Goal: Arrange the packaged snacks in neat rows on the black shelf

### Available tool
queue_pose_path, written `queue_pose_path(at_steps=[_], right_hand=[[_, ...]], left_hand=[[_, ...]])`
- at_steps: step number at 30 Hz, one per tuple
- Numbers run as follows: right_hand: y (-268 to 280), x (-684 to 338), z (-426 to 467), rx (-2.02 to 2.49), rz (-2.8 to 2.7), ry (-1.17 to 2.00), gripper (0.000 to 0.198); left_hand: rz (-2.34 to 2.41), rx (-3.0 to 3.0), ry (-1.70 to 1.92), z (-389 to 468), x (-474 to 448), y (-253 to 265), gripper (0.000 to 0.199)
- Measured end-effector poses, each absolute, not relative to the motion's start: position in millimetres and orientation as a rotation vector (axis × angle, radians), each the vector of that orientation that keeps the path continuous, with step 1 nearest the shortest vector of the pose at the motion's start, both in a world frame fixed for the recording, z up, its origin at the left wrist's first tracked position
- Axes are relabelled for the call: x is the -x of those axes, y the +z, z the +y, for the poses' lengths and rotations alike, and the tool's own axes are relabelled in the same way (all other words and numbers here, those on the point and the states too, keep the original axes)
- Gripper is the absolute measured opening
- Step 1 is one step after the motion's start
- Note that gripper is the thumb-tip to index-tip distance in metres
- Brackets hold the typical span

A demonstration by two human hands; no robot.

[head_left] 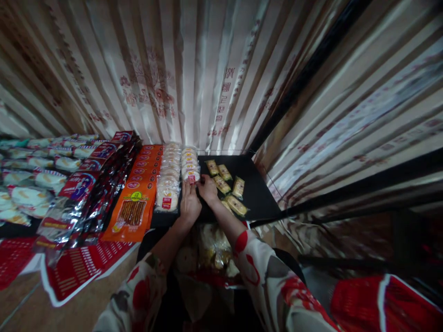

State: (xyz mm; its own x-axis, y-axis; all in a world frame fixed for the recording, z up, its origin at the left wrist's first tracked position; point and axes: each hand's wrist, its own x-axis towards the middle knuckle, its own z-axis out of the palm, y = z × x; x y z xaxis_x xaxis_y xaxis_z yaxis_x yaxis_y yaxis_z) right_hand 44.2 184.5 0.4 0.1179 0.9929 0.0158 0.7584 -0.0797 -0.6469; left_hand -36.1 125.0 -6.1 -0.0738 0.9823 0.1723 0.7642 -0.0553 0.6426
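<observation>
Two rows of round white crackers in clear wrappers lie on a black tabletop [258, 198]. At the near end of the right-hand row is a cracker packet [191, 177] with a small red label. My left hand [189, 205] has its fingers closed on the near edge of this packet. Beside it, my right hand [208, 189] grips the packet's right corner, fingers bent in; the fingertips are partly hidden. The left-hand row of cracker packets [168, 196] lies just left of my left hand. Several small yellow snack packets [238, 187] are scattered right of my right hand.
Overlapping orange snack bags [133, 210], dark red and silver bags [78, 189] and white packets [31, 196] fill the left side. Below the tabletop are a clear bag of snacks [214, 251] and red baskets [74, 269]. A pleated curtain [166, 60] hangs behind, with a dark pole [297, 97] at right.
</observation>
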Motion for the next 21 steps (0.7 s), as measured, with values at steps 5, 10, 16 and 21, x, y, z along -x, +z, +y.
queue_pose_path(at_steps=[5, 10, 16, 21], right_hand=[[8, -57, 142, 1.695, -1.707, 0.572, 0.034], [9, -83, 70, 1.517, -1.662, 0.53, 0.031], [-22, -130, -16, 1.714, -1.633, 0.524, 0.026], [-60, -163, -54, 2.09, -1.611, 0.396, 0.034]], left_hand=[[1.803, -1.917, 0.981, 97, 31, 3, 0.042], [1.62, -1.922, 1.006, 47, 16, 3, 0.04], [1.347, -1.851, 0.872, -26, -12, -18, 0.032], [1.338, -1.638, 0.551, -63, -38, -49, 0.033]])
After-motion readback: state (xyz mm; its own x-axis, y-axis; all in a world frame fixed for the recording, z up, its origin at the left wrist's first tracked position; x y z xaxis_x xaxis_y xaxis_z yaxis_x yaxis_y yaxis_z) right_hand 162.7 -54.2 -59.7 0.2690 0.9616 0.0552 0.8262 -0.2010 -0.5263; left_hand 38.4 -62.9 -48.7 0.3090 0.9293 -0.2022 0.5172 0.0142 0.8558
